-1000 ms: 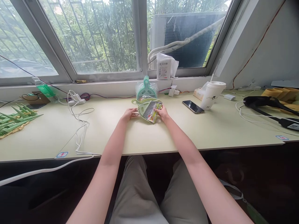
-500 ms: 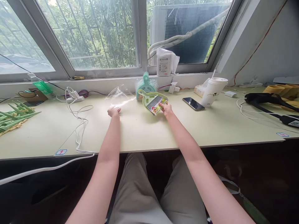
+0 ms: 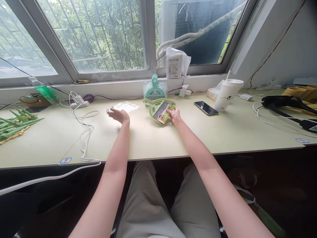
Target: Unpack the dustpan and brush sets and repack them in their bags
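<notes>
My right hand [image 3: 174, 115] grips a light green dustpan [image 3: 154, 109] by its wide end, where a brush with grey bristles and a printed label [image 3: 164, 115] lie in the pan. The dustpan's handle points up and left. My left hand [image 3: 118, 115] is open, fingers apart and stretched to the left, just above the table. Behind it a clear plastic bag [image 3: 126, 106] lies flat on the table. Beyond the dustpan, a teal dustpan set [image 3: 155, 88] in clear wrapping leans against the sill.
To the right are a phone [image 3: 206, 108], a white cup with a straw [image 3: 226, 96] and a black strap [image 3: 284, 105]. White cables [image 3: 85, 132] run over the table's left part, past green spiky leaves [image 3: 17, 122]. A tissue pack [image 3: 174, 64] stands on the sill.
My left hand has let go of the plastic bag, lifted slightly and spread its fingers. The bag has sunk flat. The dustpan in my right hand has shifted slightly left.
</notes>
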Demonstrator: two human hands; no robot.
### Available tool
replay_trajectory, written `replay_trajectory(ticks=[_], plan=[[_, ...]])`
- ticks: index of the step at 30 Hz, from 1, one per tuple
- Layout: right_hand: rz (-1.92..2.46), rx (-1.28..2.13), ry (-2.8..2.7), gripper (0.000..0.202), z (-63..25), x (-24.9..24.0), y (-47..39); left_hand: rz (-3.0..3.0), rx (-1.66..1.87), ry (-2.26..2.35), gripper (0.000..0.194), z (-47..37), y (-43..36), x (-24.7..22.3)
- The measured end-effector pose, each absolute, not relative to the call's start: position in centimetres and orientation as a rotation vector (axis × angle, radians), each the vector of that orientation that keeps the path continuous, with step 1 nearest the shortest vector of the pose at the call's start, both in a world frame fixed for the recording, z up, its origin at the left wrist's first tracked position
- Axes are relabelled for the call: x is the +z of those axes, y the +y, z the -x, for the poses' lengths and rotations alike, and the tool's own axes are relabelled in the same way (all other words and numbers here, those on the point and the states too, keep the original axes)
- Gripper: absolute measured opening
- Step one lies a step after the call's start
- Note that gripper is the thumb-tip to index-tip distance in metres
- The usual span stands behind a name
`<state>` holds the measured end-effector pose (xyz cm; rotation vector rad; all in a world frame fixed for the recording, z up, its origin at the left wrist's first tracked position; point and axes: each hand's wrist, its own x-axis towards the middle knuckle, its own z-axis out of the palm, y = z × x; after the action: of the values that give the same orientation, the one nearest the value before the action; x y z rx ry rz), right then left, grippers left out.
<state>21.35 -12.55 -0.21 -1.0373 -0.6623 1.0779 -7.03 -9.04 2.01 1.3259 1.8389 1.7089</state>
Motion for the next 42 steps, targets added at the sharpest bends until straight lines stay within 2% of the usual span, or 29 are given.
replay_trajectory(ticks=[3,7,12,17,24,29,33,37,42], plan=[[0.936,1.048,-0.709,0.031,-20.8,-0.2,-12.8,-1.346,1.647,1.412,0.029,4.3,-9.1,2.4],[0.877,1.049,-0.771,0.028,-20.3,-0.1,-12.9,-1.308,1.103,0.938,0.041,-0.4,-10.2,1.8],[1.108,1.044,-0.743,0.011,-21.0,-0.2,-12.3,-1.337,1.174,1.100,0.035,-2.4,-11.2,0.9],[1.399,0.880,-0.601,0.027,-23.1,-0.3,-11.6,-1.296,1.231,1.198,0.023,-1.1,-10.4,1.2],[1.068,0.889,-0.272,0.030,-26.1,-0.3,-11.4,-1.303,1.085,1.044,0.025,-1.1,-11.0,0.2],[1.093,0.885,-0.255,0.007,-26.1,-0.3,-11.5,-1.312,0.997,1.008,0.027,-1.6,-11.6,0.2],[1.256,0.763,-0.562,0.011,-24.1,0.3,-11.9,-1.289,0.994,1.000,0.028,-1.6,-11.6,0.2],[1.327,0.220,-1.292,0.018,-20.9,0.6,-13.3,-1.301,1.027,0.982,0.029,-1.7,-11.2,-0.1],[1.331,0.163,-1.772,0.016,-18.1,-0.1,-14.1,-1.361,1.091,1.025,0.031,-1.9,-10.9,-0.3]])
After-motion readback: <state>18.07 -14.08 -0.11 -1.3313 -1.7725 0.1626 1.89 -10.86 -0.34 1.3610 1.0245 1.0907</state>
